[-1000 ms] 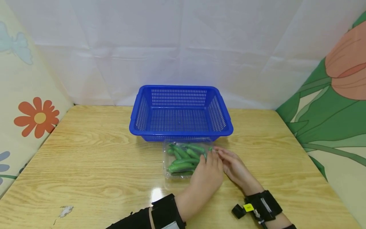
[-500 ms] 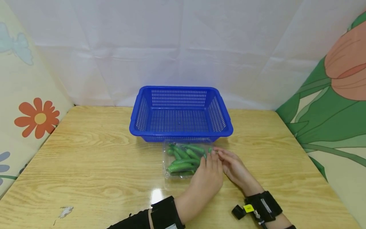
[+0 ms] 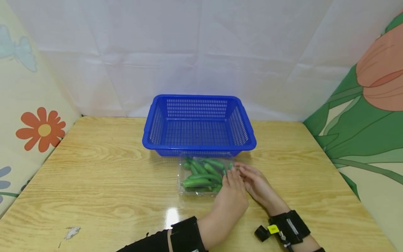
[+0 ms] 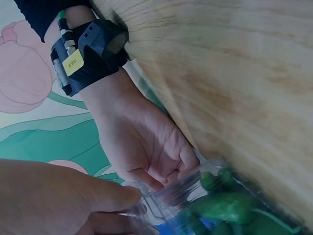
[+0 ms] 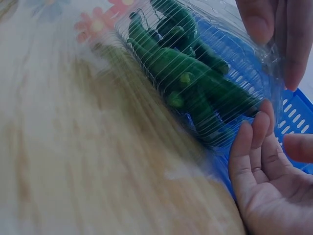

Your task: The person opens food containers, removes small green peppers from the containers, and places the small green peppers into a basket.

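Observation:
A clear plastic container point(image 3: 179, 178) holds several long green peppers point(image 3: 201, 182), lying in a jumble behind the transparent wall. My left hand point(image 3: 231, 203) reaches across from below, and its thumb and fingers pinch the container's right edge. From the other side my right hand point(image 3: 260, 189) meets the same edge, palm turned inward, with its fingertips curled against the plastic. In the right wrist view the thumb point(image 5: 299, 147) stands a little apart from those fingertips. Part of the container's right end is hidden by the left hand.
Directly behind the container stands a blue plastic basket point(image 3: 199, 147), with nothing visible inside. Both rest on a wooden table point(image 3: 110, 175), backed by a white cloth point(image 3: 126, 70). Flower-patterned panels point(image 3: 371, 140) flank the table.
The container has shifted slightly left and the peppers inside have moved a little. My left hand has edged right and down; the right hand stays almost still.

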Motion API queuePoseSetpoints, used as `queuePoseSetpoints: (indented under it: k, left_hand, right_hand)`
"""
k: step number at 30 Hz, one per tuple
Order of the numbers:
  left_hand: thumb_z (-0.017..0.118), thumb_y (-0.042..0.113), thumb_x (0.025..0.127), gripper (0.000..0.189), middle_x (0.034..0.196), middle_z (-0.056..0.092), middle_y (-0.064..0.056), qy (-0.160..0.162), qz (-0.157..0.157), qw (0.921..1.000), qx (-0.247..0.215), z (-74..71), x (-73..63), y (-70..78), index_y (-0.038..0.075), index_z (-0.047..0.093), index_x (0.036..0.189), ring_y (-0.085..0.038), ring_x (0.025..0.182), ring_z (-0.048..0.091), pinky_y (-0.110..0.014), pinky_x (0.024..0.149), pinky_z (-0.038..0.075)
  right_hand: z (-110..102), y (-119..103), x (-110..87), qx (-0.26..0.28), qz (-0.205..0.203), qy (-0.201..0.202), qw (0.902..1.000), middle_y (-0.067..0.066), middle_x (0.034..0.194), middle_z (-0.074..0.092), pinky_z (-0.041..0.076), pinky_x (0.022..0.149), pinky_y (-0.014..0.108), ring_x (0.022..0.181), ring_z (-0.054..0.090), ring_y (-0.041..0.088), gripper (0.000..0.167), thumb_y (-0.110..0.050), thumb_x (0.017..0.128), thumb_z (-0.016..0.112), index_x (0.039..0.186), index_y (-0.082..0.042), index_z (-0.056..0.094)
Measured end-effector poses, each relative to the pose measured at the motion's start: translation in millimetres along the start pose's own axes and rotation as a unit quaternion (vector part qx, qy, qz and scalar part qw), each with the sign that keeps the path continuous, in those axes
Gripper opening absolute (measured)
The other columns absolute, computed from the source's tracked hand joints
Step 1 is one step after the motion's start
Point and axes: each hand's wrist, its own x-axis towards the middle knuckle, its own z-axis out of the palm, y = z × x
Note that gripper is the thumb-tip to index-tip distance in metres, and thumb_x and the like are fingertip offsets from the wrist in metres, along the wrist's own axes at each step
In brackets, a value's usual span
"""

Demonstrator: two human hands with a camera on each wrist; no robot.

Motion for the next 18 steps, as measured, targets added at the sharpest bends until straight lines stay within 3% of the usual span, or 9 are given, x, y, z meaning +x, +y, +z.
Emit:
queuePoseSetpoints:
  k: [9,18]
  left_hand:
    - [0.034,0.030,0.109,0.045,0.144,0.051,-0.015,0.012,-0.004,0.9999,0.010,-3.5,2.5,-0.1,0.009,0.052,0.144,-0.026,0.129,0.053,-0.032,0.101,0.049]
    - [0.033,0.031,0.109,0.043,0.141,0.054,-0.014,-0.001,-0.006,0.9999,0.015,-5.8,4.8,1.9,0.015,0.052,0.144,-0.028,0.126,0.056,-0.032,0.100,0.050]
  right_hand:
    - [-1.3,1.0,1.3,0.002,-0.011,-0.013,0.9998,-0.002,0.108,0.069,0.055,0.088,0.022,0.098,0.065,0.009,0.034,-0.009,0.108,0.036,0.119,-0.018,0.067]
    - [0.2,1.1,3.0,0.010,-0.019,-0.028,0.9994,0.000,0.104,0.070,0.055,0.089,0.022,0.096,0.065,0.011,0.035,-0.007,0.108,0.034,0.122,-0.016,0.065]
